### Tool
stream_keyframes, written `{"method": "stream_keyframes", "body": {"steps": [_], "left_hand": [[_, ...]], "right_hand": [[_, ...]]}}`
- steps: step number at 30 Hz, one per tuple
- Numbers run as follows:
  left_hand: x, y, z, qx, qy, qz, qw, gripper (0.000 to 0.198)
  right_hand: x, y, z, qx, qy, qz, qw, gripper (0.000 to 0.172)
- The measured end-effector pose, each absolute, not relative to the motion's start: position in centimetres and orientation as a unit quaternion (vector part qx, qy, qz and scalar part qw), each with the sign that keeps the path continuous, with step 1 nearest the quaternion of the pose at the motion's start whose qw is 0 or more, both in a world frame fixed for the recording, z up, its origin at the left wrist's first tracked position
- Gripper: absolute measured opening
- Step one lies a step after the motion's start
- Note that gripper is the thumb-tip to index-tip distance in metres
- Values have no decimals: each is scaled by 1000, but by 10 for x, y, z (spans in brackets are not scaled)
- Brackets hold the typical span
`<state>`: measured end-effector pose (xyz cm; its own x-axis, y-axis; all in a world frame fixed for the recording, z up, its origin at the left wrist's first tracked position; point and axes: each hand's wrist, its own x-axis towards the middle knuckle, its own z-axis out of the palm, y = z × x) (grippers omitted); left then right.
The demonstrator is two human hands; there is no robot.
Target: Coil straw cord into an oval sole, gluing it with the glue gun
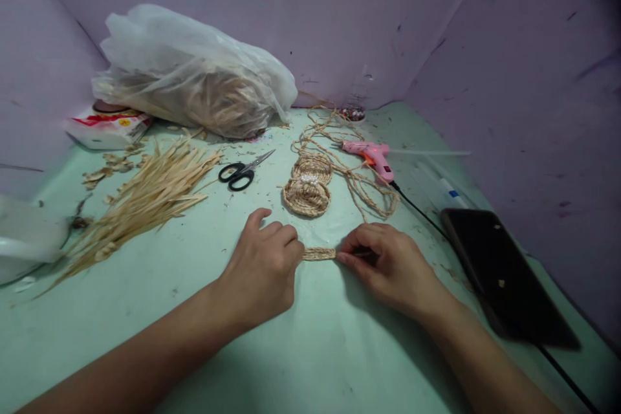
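Note:
A short flat strip of coiled straw cord (pixel 319 254) spans the gap between my two hands, low over the green table. My left hand (pixel 266 265) is closed on its left end, the fingers curled and the thumb partly hidden. At the other end, my right hand (pixel 388 265) pinches the strip between thumb and fingertips. Just beyond them lies a bow-shaped woven straw piece (pixel 308 197) with white beads at its middle. Loose twisted cord (pixel 359 187) trails from behind my right hand toward the back of the table.
Scissors (pixel 240 171) lie left of the woven piece, beside a bundle of dry straw strips (pixel 150 191). A pink glue gun (pixel 373 155) with a black cable lies right, near a dark phone (pixel 504 272). A plastic bag (pixel 194 71) stands at the back wall.

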<state>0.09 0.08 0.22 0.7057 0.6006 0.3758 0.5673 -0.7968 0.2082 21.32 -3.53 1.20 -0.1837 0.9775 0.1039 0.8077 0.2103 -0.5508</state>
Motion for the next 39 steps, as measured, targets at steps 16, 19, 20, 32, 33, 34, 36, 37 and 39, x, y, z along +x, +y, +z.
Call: {"method": "stream_keyframes", "body": {"steps": [16,19,20,32,33,34,36,37,39], "left_hand": [[-4,7,10,922,329,170,118,24],[-8,12,19,928,310,122,164,26],[-9,13,21,931,302,113,173,27],[-11,12,17,901,320,255,144,15],[-8,10,15,904,319,244,145,15],[-6,8,13,907,318,234,144,16],[-2,7,8,911,316,225,138,19],[0,6,6,912,315,228,132,20],[1,6,3,912,315,233,118,22]], "right_hand": [[213,-34,2,-546,-791,133,243,17],[213,-35,1,-547,-792,133,235,18],[214,-35,1,-548,-792,132,233,18],[205,-41,11,-553,-798,117,209,17],[205,-42,11,-553,-798,116,208,17],[205,-42,11,-553,-798,115,209,17],[205,-43,12,-557,-796,113,209,17],[205,-43,13,-558,-795,110,210,16],[203,-44,13,-557,-794,102,220,14]]}}
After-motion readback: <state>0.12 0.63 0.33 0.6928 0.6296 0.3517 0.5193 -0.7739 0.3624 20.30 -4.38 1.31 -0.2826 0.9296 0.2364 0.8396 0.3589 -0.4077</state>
